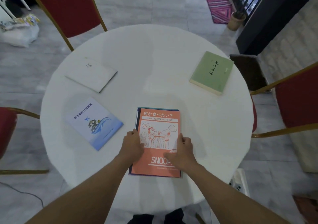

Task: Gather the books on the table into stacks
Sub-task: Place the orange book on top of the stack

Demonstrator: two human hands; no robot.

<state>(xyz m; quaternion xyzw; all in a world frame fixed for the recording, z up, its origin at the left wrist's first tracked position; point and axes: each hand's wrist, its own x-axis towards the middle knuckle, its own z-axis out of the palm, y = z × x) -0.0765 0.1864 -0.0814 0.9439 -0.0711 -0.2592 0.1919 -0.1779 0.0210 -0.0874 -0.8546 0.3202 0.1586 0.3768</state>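
nearest the person, an orange book (158,137) tops a small stack, long axis running straight away from them. left hand (133,143) and right hand (183,148) lie loosely curled against its side edges, seemingly squaring it, gripping nothing. farther left lies the blue book (94,123), closest to the left hand; beyond it the white book (91,74); far right on the table (154,60), the green book (211,72).

A stack of books (158,137) lies near. Two books (93,123) (91,74) lie left. One book (211,73) lies far right.
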